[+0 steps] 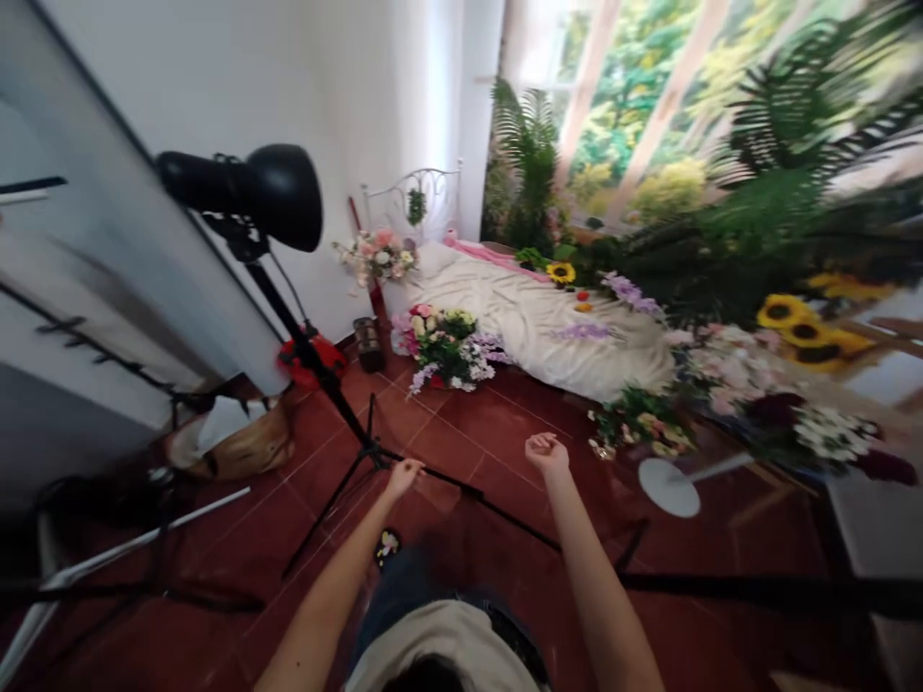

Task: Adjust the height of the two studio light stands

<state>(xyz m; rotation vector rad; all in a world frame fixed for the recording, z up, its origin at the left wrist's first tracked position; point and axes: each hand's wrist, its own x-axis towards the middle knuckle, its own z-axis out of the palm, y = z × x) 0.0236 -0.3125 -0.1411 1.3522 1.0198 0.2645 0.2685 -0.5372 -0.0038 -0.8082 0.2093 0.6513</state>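
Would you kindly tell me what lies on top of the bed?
A sunflower, purple flowers and pink fabric lie on its cream cover; whatever lies beneath it is hidden.

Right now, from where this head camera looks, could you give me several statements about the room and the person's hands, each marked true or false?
1. A black, rounded studio lamp is mounted on a black, three-legged stand. True.
2. The floor is made of pale wooden planks. False: it is a dark red tiled floor.
3. Yellow sunflowers with dark centres show at the right of the picture. True.
4. The person's bare right hand is gripping one of those sunflowers. False: it is well apart from them, held above the floor.
5. The bedding on the metal-framed bed is black. False: it is rumpled, cream-coloured bedding.
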